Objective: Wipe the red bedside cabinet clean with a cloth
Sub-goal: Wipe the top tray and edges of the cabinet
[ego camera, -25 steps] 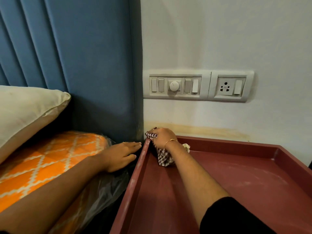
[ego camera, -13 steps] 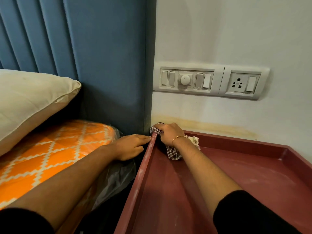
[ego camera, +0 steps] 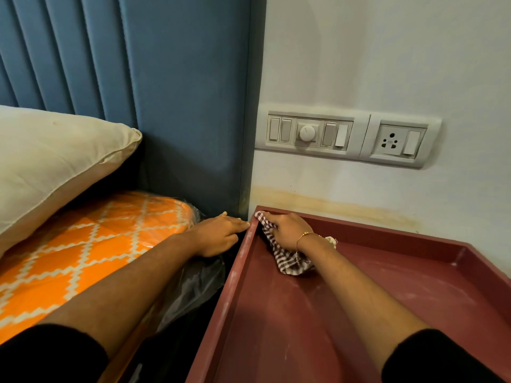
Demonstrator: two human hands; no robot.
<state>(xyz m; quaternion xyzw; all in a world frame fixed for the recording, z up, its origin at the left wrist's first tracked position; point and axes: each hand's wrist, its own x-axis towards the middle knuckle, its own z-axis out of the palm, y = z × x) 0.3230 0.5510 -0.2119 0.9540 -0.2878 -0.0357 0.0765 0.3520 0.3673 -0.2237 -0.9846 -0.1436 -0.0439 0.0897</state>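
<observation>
The red bedside cabinet [ego camera: 276, 322] stands against the white wall [ego camera: 387, 64], its tray-like top dusty. In its far left corner the right hand [ego camera: 287, 230] clutches a checked cloth [ego camera: 287, 261] against the raised rim. Just beside that rim, the left hand [ego camera: 218, 236] rests with fingers straight on the orange mattress [ego camera: 91, 244]. A pillow [ego camera: 49, 164] lies further left.

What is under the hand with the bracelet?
A checked cloth lies under the right hand, pressed into the red cabinet's back corner. The surface beneath the cloth is hidden.
</observation>
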